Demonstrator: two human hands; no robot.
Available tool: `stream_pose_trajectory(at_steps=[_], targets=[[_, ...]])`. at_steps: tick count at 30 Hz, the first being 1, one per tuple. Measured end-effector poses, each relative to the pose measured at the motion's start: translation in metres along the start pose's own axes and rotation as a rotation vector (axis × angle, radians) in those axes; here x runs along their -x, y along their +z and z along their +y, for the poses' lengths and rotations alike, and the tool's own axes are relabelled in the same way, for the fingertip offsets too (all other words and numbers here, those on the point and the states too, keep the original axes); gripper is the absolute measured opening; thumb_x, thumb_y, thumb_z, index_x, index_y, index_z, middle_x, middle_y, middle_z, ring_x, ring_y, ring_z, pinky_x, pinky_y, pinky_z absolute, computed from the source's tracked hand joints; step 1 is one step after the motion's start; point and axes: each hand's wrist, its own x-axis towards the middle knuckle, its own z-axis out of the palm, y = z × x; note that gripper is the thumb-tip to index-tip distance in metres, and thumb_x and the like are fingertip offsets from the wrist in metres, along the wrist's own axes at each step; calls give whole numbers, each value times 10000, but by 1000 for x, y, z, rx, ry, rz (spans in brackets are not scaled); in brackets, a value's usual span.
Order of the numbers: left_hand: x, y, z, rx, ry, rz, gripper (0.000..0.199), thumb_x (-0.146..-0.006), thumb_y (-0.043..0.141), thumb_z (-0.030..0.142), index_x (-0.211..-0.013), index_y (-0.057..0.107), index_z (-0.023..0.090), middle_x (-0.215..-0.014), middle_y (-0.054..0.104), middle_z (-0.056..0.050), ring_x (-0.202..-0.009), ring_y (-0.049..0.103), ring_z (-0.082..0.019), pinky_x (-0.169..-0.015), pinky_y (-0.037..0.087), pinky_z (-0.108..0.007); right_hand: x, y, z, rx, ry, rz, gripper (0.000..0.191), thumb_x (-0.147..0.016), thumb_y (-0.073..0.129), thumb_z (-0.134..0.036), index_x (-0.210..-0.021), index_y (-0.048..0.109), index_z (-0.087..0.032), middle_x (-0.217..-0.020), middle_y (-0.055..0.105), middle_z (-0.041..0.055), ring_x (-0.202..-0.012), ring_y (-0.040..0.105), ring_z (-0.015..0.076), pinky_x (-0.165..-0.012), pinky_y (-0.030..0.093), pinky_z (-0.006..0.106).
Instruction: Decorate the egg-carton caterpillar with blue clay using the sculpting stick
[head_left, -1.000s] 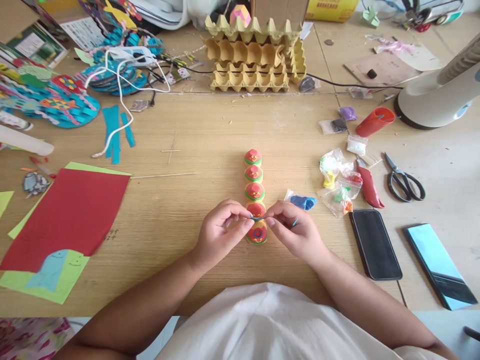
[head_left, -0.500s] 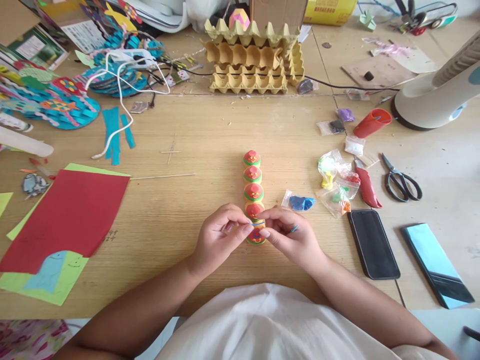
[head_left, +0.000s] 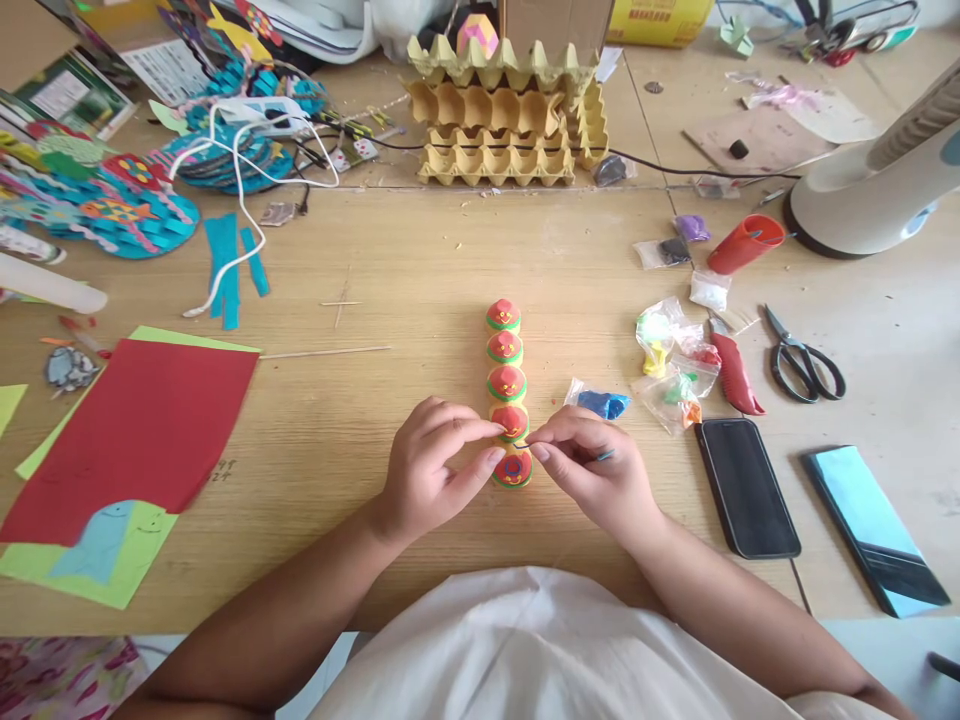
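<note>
A strip of egg-carton cups runs away from me, topped with red clay caps, green rims and small yellow faces. On the nearest cup there is a blue ring among the yellow bits. My right hand pinches a thin blue clay strand between thumb and forefinger; its tip pokes out over the nearest cups, and more blue shows by the curled fingers. To the left of the strip is my left hand, thumb and forefinger apart with nothing seen between them, its fingertips close to the second-nearest cup.
Right of the strip lie a blue clay packet, other clay bags, a red cutter, scissors and two phones. Red paper and a thin stick are at left. Egg cartons stand at the back.
My left thumb and forefinger have parted and let go of the blue strand. My right hand has shifted slightly right, still pinching it.
</note>
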Motion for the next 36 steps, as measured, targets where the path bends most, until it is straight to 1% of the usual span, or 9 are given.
stream_pose_trajectory(at_steps=[5,10,16,21,24,26,28,33,36], targets=[[-1,5,3,153,31,-16,248,-883,805,232,-1103,695,202,-971,768,-48,-871,686,-179,-816,545,-333,2,2,3,-28,36,-22,74,-934,734,-224,-869,768,-212,-754,717,27,-666,633,144,-579,482,262],[2,10,5,177,31,41,200,-870,807,157,-1029,695,202,-902,777,-30,-809,688,-159,-769,554,-310,3,5,4,-60,45,-67,85,-933,741,-221,-858,778,-203,-748,727,29,-660,656,133,-583,497,242],[1,7,7,190,1,28,117,-899,766,137,-987,726,204,-879,782,-23,-802,690,-153,-759,547,-308,3,6,5,-40,20,-54,96,-925,748,-202,-837,785,-205,-733,727,22,-650,655,127,-588,498,240],[1,3,7,187,-3,13,122,-938,705,139,-1040,737,200,-907,781,-41,-819,687,-165,-776,544,-325,4,5,7,-28,14,-43,114,-931,749,-230,-824,783,-212,-716,707,12,-629,629,123,-575,485,248],[2,3,5,193,-4,-2,146,-963,701,240,-1098,732,195,-945,782,-60,-850,687,-181,-793,546,-340,5,5,7,-23,3,-28,142,-936,744,-232,-798,774,-216,-698,697,8,-625,620,125,-581,486,256],[2,5,4,196,6,-8,270,-924,760,370,-1127,725,195,-951,783,-65,-846,683,-189,-787,549,-344,4,5,7,-22,-3,-19,153,-939,739,-230,-790,768,-217,-702,708,11,-631,626,129,-588,490,260],[3,8,4,193,13,-6,355,-873,809,417,-1139,721,199,-943,784,-60,-827,677,-186,-774,551,-340,4,5,6,-18,-12,-17,160,-943,737,-236,-787,765,-217,-701,718,11,-632,628,131,-593,490,264],[3,13,7,208,-20,27,196,-892,797,211,-1078,734,219,-910,787,-28,-811,679,-157,-760,549,-309,3,7,4,-18,-16,-42,198,-960,731,-293,-782,765,-213,-692,734,16,-637,630,135,-606,487,271],[3,12,7,219,-37,39,136,-892,791,175,-1012,745,220,-876,783,-14,-787,680,-146,-754,548,-304,4,7,3,-19,4,-40,217,-961,731,-333,-782,767,-214,-701,738,20,-636,631,139,-607,488,278]])
